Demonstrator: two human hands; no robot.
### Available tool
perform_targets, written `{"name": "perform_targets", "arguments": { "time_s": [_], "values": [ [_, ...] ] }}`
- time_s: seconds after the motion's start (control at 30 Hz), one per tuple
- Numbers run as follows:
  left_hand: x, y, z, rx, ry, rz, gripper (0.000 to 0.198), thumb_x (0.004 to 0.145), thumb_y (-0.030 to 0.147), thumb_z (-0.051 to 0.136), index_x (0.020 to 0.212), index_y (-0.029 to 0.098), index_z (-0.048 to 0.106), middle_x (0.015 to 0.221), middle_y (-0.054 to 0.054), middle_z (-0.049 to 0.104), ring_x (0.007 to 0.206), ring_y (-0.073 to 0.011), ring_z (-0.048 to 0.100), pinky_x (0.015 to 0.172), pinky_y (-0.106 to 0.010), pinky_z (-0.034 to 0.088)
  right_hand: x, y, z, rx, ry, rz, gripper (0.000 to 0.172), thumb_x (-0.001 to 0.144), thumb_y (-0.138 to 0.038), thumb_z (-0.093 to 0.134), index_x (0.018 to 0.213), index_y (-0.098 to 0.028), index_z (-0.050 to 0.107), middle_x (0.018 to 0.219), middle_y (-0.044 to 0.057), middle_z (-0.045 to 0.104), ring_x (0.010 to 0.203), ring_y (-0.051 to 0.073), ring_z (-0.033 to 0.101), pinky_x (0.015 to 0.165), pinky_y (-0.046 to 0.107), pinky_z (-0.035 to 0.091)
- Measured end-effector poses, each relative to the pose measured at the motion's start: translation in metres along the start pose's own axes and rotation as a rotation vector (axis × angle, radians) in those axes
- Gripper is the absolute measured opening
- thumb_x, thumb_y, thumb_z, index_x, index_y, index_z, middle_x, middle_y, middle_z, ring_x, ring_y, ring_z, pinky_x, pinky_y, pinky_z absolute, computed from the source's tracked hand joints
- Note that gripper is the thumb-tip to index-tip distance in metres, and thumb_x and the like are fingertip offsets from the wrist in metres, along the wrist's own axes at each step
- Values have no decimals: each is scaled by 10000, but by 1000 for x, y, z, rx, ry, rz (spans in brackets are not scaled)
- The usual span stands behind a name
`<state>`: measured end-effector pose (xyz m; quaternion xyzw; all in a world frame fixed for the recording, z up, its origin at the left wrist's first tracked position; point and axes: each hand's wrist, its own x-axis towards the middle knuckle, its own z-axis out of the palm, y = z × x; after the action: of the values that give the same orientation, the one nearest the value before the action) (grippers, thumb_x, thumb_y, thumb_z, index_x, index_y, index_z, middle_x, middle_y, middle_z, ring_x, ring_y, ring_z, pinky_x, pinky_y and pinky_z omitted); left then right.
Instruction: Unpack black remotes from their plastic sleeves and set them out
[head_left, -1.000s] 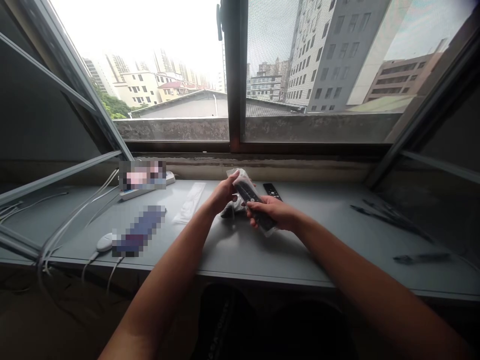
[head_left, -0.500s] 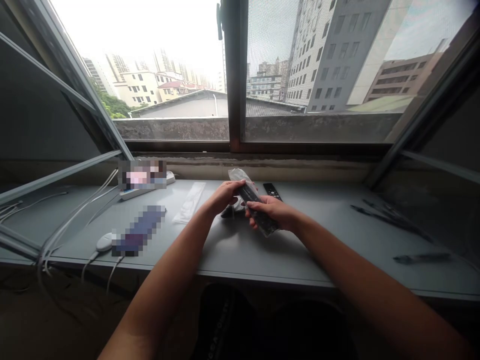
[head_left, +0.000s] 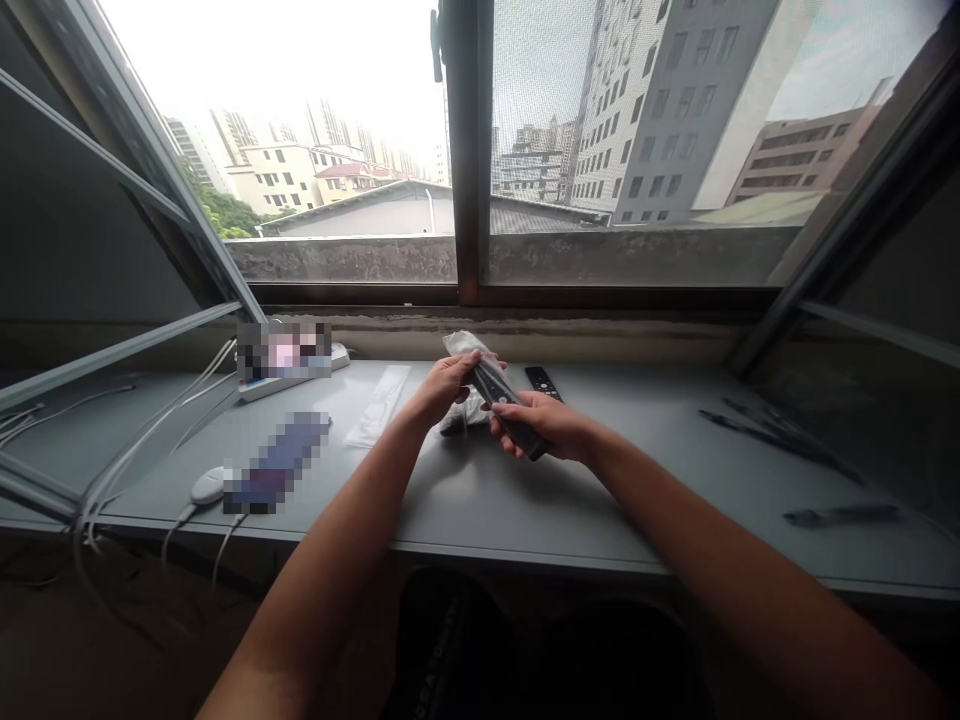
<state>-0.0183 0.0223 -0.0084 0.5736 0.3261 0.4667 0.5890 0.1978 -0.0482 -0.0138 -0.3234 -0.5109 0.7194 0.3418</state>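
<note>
In front of me, a slim black remote control (head_left: pixel 493 384) is tilted between my hands, partly inside a clear plastic sleeve (head_left: pixel 457 342). My left hand (head_left: pixel 444 388) is closed at the upper end, its fingers pinching the sleeve where it covers the remote. Lower down, my right hand (head_left: pixel 546 422) wraps round the remote, thumb on top and fingers beneath. The remote's bottom end looks bare of plastic. Behind my right hand, another black remote (head_left: pixel 541 380) lies on the desk. Below my left hand is a dark object (head_left: pixel 454 426) with crumpled clear plastic; its kind is unclear.
A flat clear plastic bag (head_left: pixel 379 405) lies left of my hands on the grey desk (head_left: pixel 525 525). Farther left are a blurred-out phone-like slab (head_left: pixel 279 462), a white round charger (head_left: pixel 208 486) and a power strip (head_left: pixel 296 378). Black cables (head_left: pixel 780 440) lie at right.
The plastic sleeve has slid up and left along the remote, sticking out farther past its top. The lower end, covered before, now shows bare. Both hands keep nearly the same place.
</note>
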Motion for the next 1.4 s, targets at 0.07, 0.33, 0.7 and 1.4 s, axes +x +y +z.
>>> {"name": "perform_targets", "arguments": {
  "time_s": [0.07,0.33,0.7,1.4],
  "values": [
    [1,-2,0,17,-22,16,592,849,663,869,1149,152,874,1180,-193,834,639,-121,601,450,-242,226,0,0,-1,-14,-1,19,346,940,-405,916,957,-157,675,888,71,786,615,155,747,497,234,643],
    [-4,3,6,31,8,-106,686,872,807,774,1069,157,871,1009,-171,832,702,-186,696,452,-237,202,1,2,-4,8,14,9,332,945,-396,907,1045,-161,694,862,67,796,609,167,748,502,245,647],
    [-3,2,-1,20,-52,-8,511,887,637,858,1144,198,897,1197,-158,828,655,-117,594,442,-219,245,1,1,0,15,-21,52,262,1001,-337,858,991,-135,692,982,141,837,678,201,814,584,278,705],
    [3,7,-2,-180,151,78,379,948,426,802,1149,107,837,1284,-210,821,897,-210,780,468,-212,378,-5,-6,3,-37,-31,106,361,983,-398,870,1155,-170,650,1041,139,856,631,205,803,378,208,547]
  ]
}}
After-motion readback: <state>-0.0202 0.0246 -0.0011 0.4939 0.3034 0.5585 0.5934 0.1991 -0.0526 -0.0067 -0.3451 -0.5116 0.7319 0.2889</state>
